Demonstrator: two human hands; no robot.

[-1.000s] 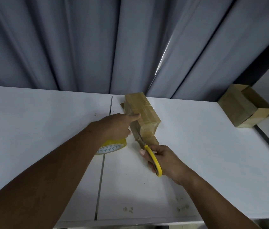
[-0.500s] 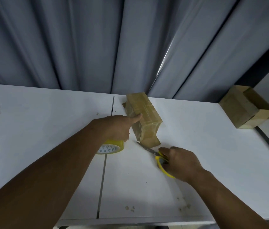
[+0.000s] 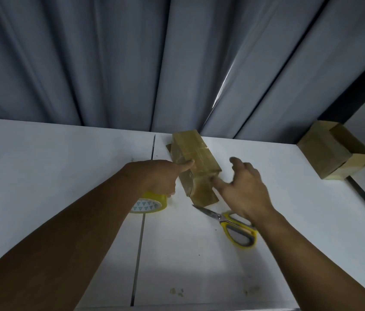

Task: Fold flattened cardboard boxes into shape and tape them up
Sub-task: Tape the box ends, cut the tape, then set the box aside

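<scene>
The next move depends on how the box (image 3: 196,162) lies. It sits just beyond and to the left of my right grip (image 3: 242,185), with its long axis running away from me. The far end is tilted a little left and the near end points at that grip.

The right grip is the closer of the two to that near end. It is spread wide and holds nothing, and its thumb touches the end face. My left grip (image 3: 161,176) is on the other side, fingers curled over the yellow tape roll (image 3: 149,204) on the counter (image 3: 65,164). Its thumb is stretched out and pressed on the box's upper left edge.

I judge the next job is smoothing tape over the near end, so the right should work while the left steadies.

The box stands mid-counter toward the back. It is a long brown block, folded up, with glossy tape along the top. Something sticks out at its near end, a flap or a tape tail, but blur keeps me from telling which. The scissors (image 3: 228,223) lie flat below my right wrist, blades toward the box.
</scene>
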